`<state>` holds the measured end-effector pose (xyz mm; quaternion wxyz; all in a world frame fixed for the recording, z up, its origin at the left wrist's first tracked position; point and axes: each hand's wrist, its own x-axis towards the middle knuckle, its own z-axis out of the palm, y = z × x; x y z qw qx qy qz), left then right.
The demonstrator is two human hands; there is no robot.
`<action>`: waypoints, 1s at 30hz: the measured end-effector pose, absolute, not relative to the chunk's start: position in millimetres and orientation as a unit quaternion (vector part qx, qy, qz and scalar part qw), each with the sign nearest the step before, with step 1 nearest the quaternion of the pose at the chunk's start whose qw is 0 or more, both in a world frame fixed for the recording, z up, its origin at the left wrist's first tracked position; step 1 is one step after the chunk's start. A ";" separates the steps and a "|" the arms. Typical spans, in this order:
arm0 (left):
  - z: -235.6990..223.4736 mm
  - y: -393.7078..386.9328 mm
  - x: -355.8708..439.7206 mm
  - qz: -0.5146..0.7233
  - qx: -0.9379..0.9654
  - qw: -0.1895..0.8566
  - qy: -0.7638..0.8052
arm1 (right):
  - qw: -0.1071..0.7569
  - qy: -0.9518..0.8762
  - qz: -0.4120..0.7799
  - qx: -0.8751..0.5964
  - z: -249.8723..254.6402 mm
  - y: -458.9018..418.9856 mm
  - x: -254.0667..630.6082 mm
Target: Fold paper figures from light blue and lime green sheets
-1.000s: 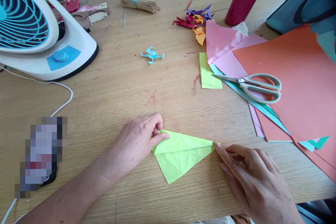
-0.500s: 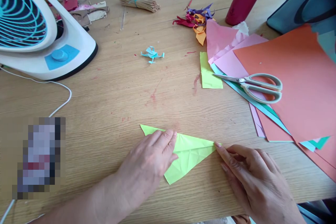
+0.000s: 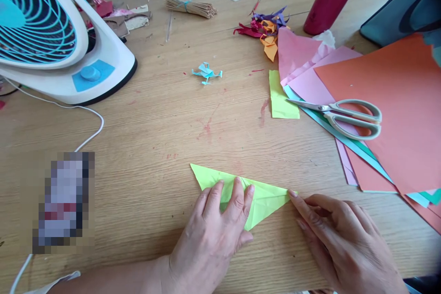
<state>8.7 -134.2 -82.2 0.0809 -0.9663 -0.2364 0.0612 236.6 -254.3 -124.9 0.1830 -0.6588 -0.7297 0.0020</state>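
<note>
A yellow-green sheet of paper (image 3: 272, 196), folded into a creased, roughly triangular shape, lies on the wooden table in front of me. My left hand (image 3: 220, 225) rests flat on its middle with the fingers spread, hiding part of the near edge. At the right-hand point of the paper, my right hand (image 3: 347, 234) grips the tip between its fingertips, the other fingers curled under. Farther back on the table sits a small light-blue folded paper figure (image 3: 206, 72), apart from both hands.
Scissors (image 3: 354, 118) lie on a stack of coloured paper (image 3: 386, 101) at right, beside a small yellow-green piece (image 3: 283, 101). Behind are folded scraps (image 3: 270, 39), a dark red cylinder (image 3: 330, 2) and a stick bundle (image 3: 193, 7). A fan (image 3: 113, 64) and cable (image 3: 96, 115) occupy the left.
My left hand has slid slightly nearer me and its fingers have spread, uncovering more of the paper's upper left. The right hand stays at the tip. The whole view has shifted slightly.
</note>
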 end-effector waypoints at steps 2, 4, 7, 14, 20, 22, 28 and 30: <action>-81.9 -135.8 9.7 0.065 -0.965 0.084 -0.240 | 0.185 -0.731 0.001 -0.656 -124.6 -254.0 237.1; -82.0 -137.2 10.3 0.072 -0.962 0.083 -0.251 | 0.185 -0.731 0.003 -0.656 -124.5 -253.7 237.1; -82.8 -139.1 11.1 0.074 -0.957 0.081 -0.270 | 0.188 -0.726 0.005 -0.661 -124.9 -253.6 236.7; -85.2 -137.2 12.3 0.040 -0.960 0.065 -0.268 | 0.192 -0.722 0.003 -0.665 -125.4 -254.5 236.0; -92.4 -137.2 10.6 0.026 -0.964 0.060 -0.256 | 0.186 -0.728 -0.001 -0.660 -125.2 -254.6 236.4; -93.4 -137.2 9.8 0.027 -0.966 0.058 -0.252 | 0.186 -0.728 0.001 -0.660 -124.9 -254.1 235.8; -86.6 -134.8 10.3 0.049 -0.969 0.066 -0.233 | 0.191 -0.720 0.011 -0.667 -120.7 -251.8 232.4; -85.8 -134.5 10.7 0.049 -0.969 0.066 -0.232 | 0.193 -0.719 0.008 -0.667 -119.3 -250.5 231.4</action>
